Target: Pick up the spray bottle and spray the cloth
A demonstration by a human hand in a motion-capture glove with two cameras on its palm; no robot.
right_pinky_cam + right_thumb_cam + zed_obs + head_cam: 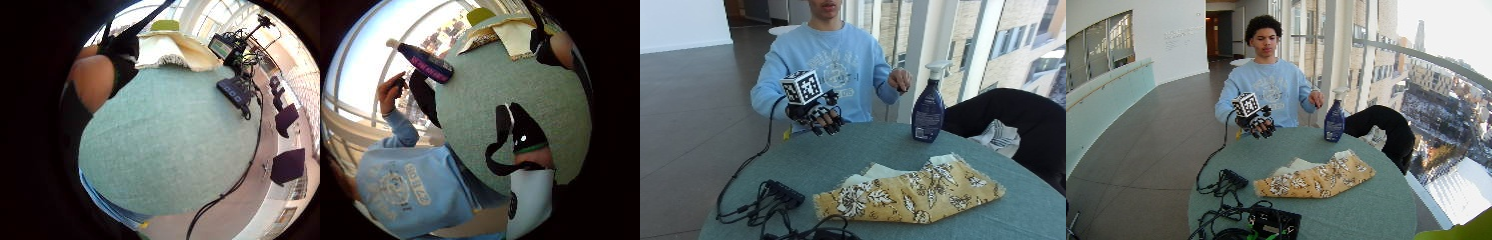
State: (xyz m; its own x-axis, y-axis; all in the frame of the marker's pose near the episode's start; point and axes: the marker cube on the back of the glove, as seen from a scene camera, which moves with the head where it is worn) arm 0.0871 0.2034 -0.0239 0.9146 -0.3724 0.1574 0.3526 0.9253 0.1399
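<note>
Nothing is held yet: the gloved right hand point(821, 117) hangs above the round table's point(859, 157) near edge in front of the person, fingers loosely spread and pointing down, touching neither bottle nor cloth. Its palm views look out over bare green tabletop, which fits a hand well above the surface. The blue spray bottle point(929, 111) with its white trigger head stands upright near the table's edge on the window side, well apart from that hand and across the person's body from it; the thumb-side palm view shows the same bottle point(426, 62) at the table's rim. The yellow floral cloth point(911, 192), folded over a paler lining, lies in a rumpled strip across the middle of the table, nearer the outside camera than the bottle. A black power strip point(782, 192) and cables sit by the opposite edge. The person's bare hand point(899, 79) is raised near the chest, taking no part. By my reading the task stands at its very start, the reach not yet made. Next the hand must travel across to the bottle, wrap round its neck with a finger on the trigger, lift it, and aim the nozzle at the cloth.
</note>
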